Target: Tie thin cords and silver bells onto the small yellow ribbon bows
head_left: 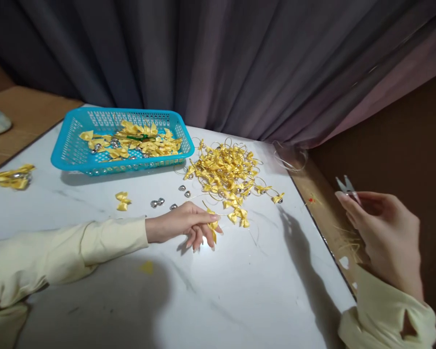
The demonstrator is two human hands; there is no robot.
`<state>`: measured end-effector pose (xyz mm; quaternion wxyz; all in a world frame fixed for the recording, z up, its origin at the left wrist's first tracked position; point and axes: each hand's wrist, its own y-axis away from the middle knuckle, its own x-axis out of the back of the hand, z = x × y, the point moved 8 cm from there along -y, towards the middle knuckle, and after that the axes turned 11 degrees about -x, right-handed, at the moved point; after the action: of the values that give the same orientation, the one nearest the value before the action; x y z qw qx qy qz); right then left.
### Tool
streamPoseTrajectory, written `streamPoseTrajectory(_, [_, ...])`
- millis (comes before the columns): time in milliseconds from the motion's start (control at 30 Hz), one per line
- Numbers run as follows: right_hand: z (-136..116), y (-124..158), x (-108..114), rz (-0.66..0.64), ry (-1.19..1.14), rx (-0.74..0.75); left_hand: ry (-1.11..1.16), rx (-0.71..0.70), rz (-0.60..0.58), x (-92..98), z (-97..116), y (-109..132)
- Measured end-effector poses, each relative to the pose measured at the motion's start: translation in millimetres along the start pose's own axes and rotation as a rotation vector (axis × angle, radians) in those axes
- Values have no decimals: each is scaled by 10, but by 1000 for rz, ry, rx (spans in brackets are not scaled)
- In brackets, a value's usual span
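Note:
My left hand (191,224) is over the middle of the white table, thumb and forefinger pinched on a yellow ribbon bow (213,226). A thin pale cord runs near that bow. Off to the right, my right hand (387,232) is raised above the table's edge and holds small thread snips (347,188), their two pointed blades spread apart and tilted up. Just beyond my left hand lies a heap of yellow bows (225,167) with looped cords and silver beads. Several silver heart-shaped beads (157,202) and a single yellow bow (122,200) lie left of the heap.
A blue plastic basket (119,167) with yellow bows and silver beads stands at the back left. A small bundle of bows (13,177) lies at the left edge. Thread scraps (349,245) lie beyond the right edge. A dark curtain (203,58) hangs behind.

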<state>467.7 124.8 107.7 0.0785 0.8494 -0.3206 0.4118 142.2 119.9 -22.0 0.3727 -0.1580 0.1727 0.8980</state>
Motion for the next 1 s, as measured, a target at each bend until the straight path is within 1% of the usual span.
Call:
streamPoseTrajectory(33, [-84,104,-45,-5,-9,11,-6,-3,4,3,1,0])
streamPoseTrajectory(100, [-272,340,-158,-41,-59,85,-17,-14,5,3,11,-3])
streamPoseTrajectory(167, [-481,614,-346,-182,-96,227,-25,-19,2,0,19,-6])
streamPoseTrajectory(233, [-717,950,-554,-362,-62,473,-24,-15,4,1,20,-8])
streamPoseTrajectory(300, [-862,1259,-729,-526,-19,664,-24,-12,6,3,18,-11])
streamPoseTrajectory(333, [-904,1375,-794,-584,-5,727,-22,-12,1,1,17,-13])
streamPoseTrajectory(400, [-947,1533,-909,-680,16,794,-18,-10,-15,-9,12,-15])
streamPoseTrajectory(500, [-971,1646,-1036,-770,25,835,-7,0,-27,-13,1,-13])
streamPoseTrajectory(600, [-980,1671,-1116,-801,32,846,-4,14,-28,-8,-8,-11])
streamPoseTrajectory(867, [-963,1676,-1166,-793,73,876,7,15,-64,-26,-31,-14])
streamPoseTrajectory(1000, [-962,1681,-1172,-776,119,925,5,27,-63,-27,-27,-14])
